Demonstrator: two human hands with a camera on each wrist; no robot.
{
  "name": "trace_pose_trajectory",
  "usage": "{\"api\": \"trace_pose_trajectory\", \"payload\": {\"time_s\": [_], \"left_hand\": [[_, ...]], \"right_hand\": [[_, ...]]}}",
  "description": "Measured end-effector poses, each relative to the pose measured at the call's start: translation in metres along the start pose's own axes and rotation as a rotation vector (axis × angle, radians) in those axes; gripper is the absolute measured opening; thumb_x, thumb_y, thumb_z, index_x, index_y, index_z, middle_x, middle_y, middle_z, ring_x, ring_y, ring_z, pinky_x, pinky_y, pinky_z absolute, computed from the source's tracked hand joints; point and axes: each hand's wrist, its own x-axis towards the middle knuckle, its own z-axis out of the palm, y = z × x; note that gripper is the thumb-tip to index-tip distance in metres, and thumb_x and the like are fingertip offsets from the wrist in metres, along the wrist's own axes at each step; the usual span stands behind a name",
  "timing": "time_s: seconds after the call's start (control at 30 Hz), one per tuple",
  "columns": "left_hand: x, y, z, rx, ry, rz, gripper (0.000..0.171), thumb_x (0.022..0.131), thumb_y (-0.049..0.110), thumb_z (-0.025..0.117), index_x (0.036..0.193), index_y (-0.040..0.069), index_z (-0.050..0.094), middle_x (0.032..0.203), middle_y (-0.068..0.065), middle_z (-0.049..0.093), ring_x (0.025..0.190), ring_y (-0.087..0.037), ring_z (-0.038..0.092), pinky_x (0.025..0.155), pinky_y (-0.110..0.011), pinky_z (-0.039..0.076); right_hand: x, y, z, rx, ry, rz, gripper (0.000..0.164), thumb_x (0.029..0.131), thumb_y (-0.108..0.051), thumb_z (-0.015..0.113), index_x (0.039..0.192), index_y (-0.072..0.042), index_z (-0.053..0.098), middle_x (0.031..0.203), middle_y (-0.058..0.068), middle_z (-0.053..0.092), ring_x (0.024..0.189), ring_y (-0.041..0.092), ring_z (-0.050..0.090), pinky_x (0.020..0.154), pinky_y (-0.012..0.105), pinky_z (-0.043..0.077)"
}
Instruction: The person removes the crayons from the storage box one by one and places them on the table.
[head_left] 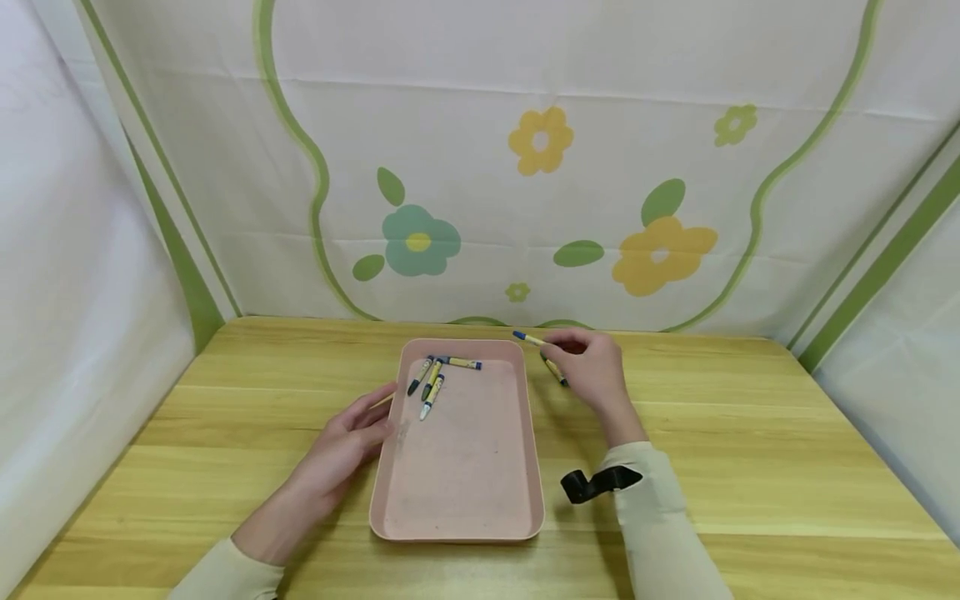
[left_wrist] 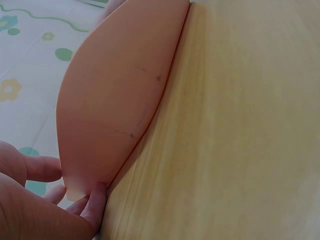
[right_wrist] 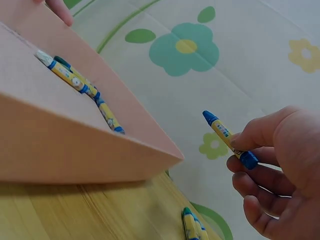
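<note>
My right hand [head_left: 588, 367] pinches a blue-tipped crayon [right_wrist: 222, 132] between thumb and fingers, just off the far right corner of the pink tray [head_left: 465, 483]. Its blue point faces the tray, and its wrapper is yellow. Beneath that hand, more crayons [right_wrist: 192, 226] with green and blue ends lie on the table, partly hidden in the head view. At the tray's left side, my left hand [head_left: 341, 446] touches the outer wall with its fingertips, the fingers loosely extended. Inside the tray, several crayons [head_left: 432, 396] with dark, blue and white tips cluster near the far left corner.
The tray stands on a wooden table [head_left: 247, 467]. A white cloth [head_left: 480, 167] printed with flowers hangs behind the table's far edge, and more cloth hangs on both sides. A black strap [head_left: 600, 483] sits at the right wrist.
</note>
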Motion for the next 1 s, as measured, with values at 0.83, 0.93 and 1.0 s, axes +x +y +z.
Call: {"api": "trace_pose_trajectory", "payload": {"time_s": [0.83,0.93,1.0], "left_hand": [[0.002,-0.001,-0.001,0.004,0.000,-0.012,0.062,0.108,0.012,0.055,0.166,0.021,0.036,0.175,-0.014,0.029,0.160,-0.034,0.035,0.130,-0.054,0.031],[0.002,0.000,0.000,0.004,-0.003,-0.011,0.062,0.108,0.012,0.055,0.167,0.021,0.035,0.175,-0.014,0.029,0.161,-0.034,0.034,0.130,-0.054,0.031],[0.002,0.000,0.000,0.005,-0.005,-0.011,0.062,0.108,0.012,0.054,0.167,0.021,0.035,0.175,-0.014,0.029,0.161,-0.034,0.033,0.130,-0.054,0.031]], "right_hand": [[0.003,0.017,-0.023,-0.065,0.205,0.150,0.021,0.096,-0.025,0.075,0.110,-0.011,0.083,0.107,0.011,0.079,0.094,0.021,0.068,0.079,0.028,0.052],[0.004,0.020,-0.022,-0.073,0.218,0.169,0.020,0.096,-0.025,0.075,0.109,-0.011,0.083,0.106,0.010,0.079,0.093,0.020,0.068,0.077,0.029,0.052],[0.003,0.024,-0.021,-0.078,0.224,0.183,0.021,0.096,-0.025,0.076,0.109,-0.011,0.083,0.106,0.011,0.079,0.093,0.022,0.069,0.077,0.029,0.052]]}}
